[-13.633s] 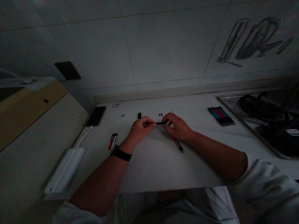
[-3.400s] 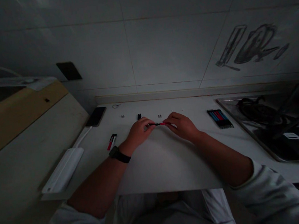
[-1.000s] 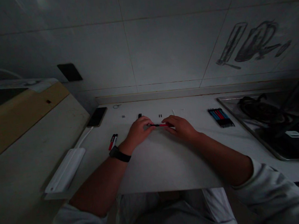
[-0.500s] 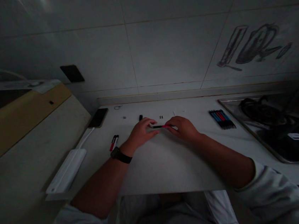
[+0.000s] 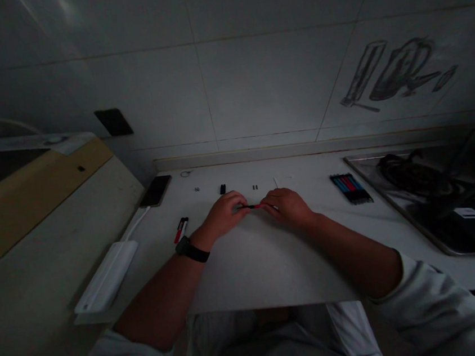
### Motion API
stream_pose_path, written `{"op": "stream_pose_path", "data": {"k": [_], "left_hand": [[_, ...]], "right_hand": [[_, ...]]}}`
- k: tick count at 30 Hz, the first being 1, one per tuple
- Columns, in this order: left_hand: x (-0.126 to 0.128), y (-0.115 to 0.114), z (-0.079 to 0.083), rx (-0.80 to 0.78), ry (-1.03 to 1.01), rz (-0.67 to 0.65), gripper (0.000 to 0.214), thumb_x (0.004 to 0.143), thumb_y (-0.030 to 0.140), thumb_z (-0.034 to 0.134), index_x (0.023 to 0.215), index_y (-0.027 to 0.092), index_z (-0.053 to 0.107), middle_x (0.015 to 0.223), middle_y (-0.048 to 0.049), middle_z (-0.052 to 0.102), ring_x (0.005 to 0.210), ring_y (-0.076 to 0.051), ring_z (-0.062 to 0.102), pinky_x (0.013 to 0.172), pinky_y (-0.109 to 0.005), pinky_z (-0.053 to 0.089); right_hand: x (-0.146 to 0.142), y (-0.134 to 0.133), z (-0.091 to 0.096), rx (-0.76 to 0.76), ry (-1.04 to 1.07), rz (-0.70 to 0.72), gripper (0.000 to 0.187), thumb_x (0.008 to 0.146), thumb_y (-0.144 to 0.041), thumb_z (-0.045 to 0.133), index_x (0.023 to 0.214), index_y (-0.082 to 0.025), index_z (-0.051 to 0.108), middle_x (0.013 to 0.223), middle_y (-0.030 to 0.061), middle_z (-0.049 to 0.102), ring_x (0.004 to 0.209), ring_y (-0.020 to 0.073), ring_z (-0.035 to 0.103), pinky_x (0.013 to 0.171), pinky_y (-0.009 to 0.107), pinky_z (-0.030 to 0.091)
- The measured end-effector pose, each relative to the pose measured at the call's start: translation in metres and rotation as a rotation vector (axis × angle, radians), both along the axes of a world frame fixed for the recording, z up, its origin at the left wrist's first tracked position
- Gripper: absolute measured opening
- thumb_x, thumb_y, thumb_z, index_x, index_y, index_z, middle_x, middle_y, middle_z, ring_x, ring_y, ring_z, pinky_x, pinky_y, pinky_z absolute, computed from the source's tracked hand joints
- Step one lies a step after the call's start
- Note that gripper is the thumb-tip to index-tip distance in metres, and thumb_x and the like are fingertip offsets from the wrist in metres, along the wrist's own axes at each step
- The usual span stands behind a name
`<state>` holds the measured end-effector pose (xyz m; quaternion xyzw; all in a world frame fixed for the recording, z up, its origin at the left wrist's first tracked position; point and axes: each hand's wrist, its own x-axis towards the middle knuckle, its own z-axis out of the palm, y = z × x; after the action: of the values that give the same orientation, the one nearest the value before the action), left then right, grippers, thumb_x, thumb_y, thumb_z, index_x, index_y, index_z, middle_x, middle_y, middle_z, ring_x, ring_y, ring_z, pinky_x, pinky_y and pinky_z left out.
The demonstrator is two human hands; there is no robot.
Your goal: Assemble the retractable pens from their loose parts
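While pinching a red-and-black pen (image 5: pixel 252 206) with left hand (image 5: pixel 222 213) and right hand (image 5: pixel 290 205), holding its length crosswise. Equally near both.

The head view looks forward and down from above, near the white bench (image 5: pixel 272 270). The seamed wall (image 5: pixel 270 84) fills its upper part.

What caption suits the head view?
Left hand and right hand hold a slim black-and-red pen over a white tabletop.
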<state>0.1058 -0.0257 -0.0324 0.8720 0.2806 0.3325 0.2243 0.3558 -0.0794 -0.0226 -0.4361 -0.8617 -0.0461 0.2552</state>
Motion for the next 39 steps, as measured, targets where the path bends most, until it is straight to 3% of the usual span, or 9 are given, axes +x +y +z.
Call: {"op": "stream_pose_path", "data": {"k": [4,9,16,18,21,25,31,36,39], "left_hand": [[-0.001,-0.002,0.004,-0.006,0.006,0.026,0.018,0.092,0.034,0.073,0.104,0.022,0.070,0.105,-0.0066,0.069,0.102,-0.022,0.066,0.093,-0.040,0.053],[0.000,-0.003,0.005,-0.043,0.036,-0.034,0.024,0.103,0.035,0.055,0.095,0.021,0.073,0.102,-0.0070,0.070,0.100,-0.021,0.067,0.094,-0.039,0.053],[0.000,-0.003,0.004,-0.013,0.018,-0.017,0.008,0.094,0.029,0.069,0.094,0.021,0.072,0.105,-0.0057,0.070,0.100,-0.021,0.067,0.092,-0.039,0.054],[-0.001,-0.001,0.004,0.005,-0.004,0.042,0.007,0.093,0.028,0.070,0.093,0.021,0.072,0.104,-0.0054,0.070,0.099,-0.021,0.066,0.092,-0.039,0.054],[-0.003,0.003,0.004,0.013,-0.088,0.161,0.010,0.095,0.029,0.067,0.091,0.021,0.071,0.102,-0.0052,0.069,0.098,-0.021,0.066,0.093,-0.039,0.053],[-0.005,0.007,0.007,-0.002,-0.191,0.250,0.012,0.096,0.030,0.065,0.089,0.021,0.071,0.098,-0.0044,0.069,0.098,-0.020,0.065,0.095,-0.039,0.052],[-0.006,0.006,0.008,0.011,-0.202,0.277,0.010,0.095,0.029,0.067,0.090,0.022,0.071,0.101,-0.0049,0.068,0.100,-0.021,0.065,0.097,-0.040,0.053],[-0.004,0.003,0.008,0.051,-0.172,0.272,0.007,0.094,0.028,0.069,0.093,0.022,0.072,0.105,-0.0058,0.066,0.104,-0.021,0.065,0.098,-0.041,0.054],[-0.005,0.004,0.007,0.076,-0.174,0.280,0.008,0.094,0.028,0.068,0.092,0.022,0.072,0.104,-0.0053,0.066,0.104,-0.021,0.065,0.098,-0.040,0.054]], "right_hand": [[0.000,0.001,-0.001,0.009,0.029,-0.009,0.023,0.105,-0.033,0.056,0.104,-0.020,0.074,0.096,0.0087,0.074,0.088,0.0221,0.066,0.081,0.034,0.045],[0.002,0.001,-0.001,0.045,0.043,0.021,0.022,0.104,-0.034,0.057,0.105,-0.020,0.073,0.098,0.0088,0.074,0.089,0.0219,0.065,0.081,0.034,0.043],[-0.002,-0.001,0.000,-0.001,-0.009,-0.018,0.022,0.104,-0.033,0.058,0.101,-0.021,0.075,0.093,0.0079,0.074,0.087,0.0224,0.067,0.085,0.037,0.044],[-0.001,-0.001,0.002,0.023,0.077,-0.064,0.023,0.102,-0.037,0.061,0.115,-0.021,0.072,0.105,0.0107,0.074,0.097,0.0254,0.068,0.090,0.040,0.047],[0.005,0.001,0.007,0.079,0.366,-0.168,0.042,0.101,-0.040,0.062,0.139,-0.024,0.058,0.121,0.0141,0.070,0.106,0.0273,0.067,0.095,0.044,0.052],[0.011,0.005,0.009,0.068,0.591,-0.168,0.036,0.103,-0.038,0.056,0.137,-0.026,0.057,0.123,0.0119,0.069,0.102,0.0232,0.069,0.093,0.042,0.057],[0.008,0.002,0.007,0.028,0.541,-0.063,0.037,0.103,-0.029,0.054,0.139,-0.029,0.058,0.129,0.0098,0.068,0.101,0.0207,0.071,0.095,0.041,0.059],[0.006,-0.001,0.006,0.079,0.373,-0.039,0.034,0.101,-0.025,0.055,0.133,-0.027,0.063,0.136,0.0114,0.065,0.122,0.0251,0.065,0.106,0.044,0.055],[0.006,0.001,0.003,0.054,0.414,-0.129,0.030,0.099,-0.025,0.057,0.129,-0.025,0.064,0.126,0.0119,0.068,0.105,0.0238,0.070,0.094,0.043,0.059]]}}
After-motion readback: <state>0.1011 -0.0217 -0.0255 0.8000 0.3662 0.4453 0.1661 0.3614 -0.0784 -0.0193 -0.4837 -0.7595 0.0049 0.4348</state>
